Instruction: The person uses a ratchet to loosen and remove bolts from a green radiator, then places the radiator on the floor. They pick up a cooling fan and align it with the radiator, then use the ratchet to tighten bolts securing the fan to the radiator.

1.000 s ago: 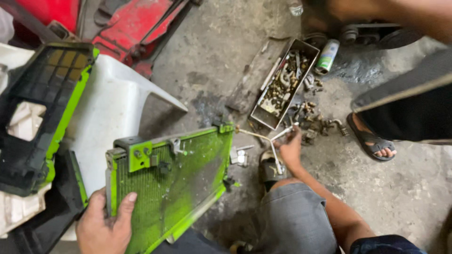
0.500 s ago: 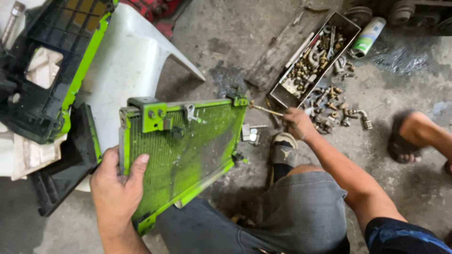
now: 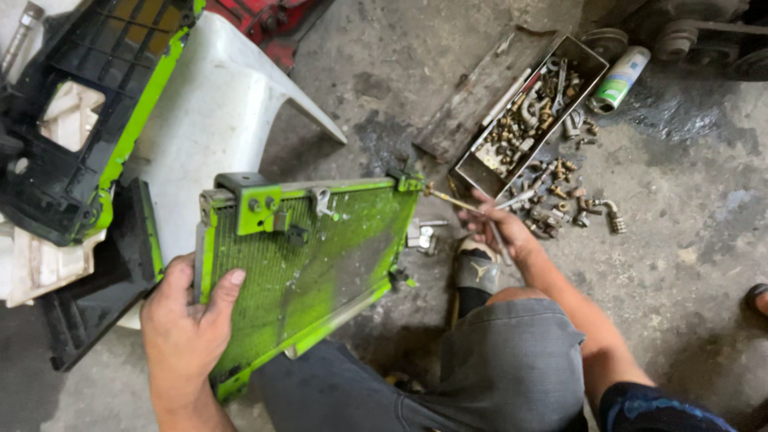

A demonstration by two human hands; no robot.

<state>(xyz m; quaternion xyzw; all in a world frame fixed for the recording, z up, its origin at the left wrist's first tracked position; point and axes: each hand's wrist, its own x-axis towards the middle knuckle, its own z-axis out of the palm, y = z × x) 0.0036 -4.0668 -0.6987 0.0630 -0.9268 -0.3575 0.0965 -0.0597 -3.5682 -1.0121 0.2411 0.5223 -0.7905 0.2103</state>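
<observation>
Gripping the green finned condenser (image 3: 308, 268) by its left edge, my left hand (image 3: 186, 328) held it tilted over my knee. My right hand (image 3: 500, 228) pinched a thin metal rod (image 3: 452, 200) beside the fittings tray (image 3: 480, 172); loose fittings (image 3: 572, 204) lay nearby.

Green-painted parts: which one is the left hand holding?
The finned radiator-like panel, gripped at its left edge by the left hand. The black, green-edged frame lies untouched at upper left.

You are working in a vehicle repair workshop: stained, oily concrete floor (image 3: 384, 88), an open rectangular metal tray of brass fittings (image 3: 524, 120), and white plastic body panels (image 3: 216, 112) are lying around you.
</observation>
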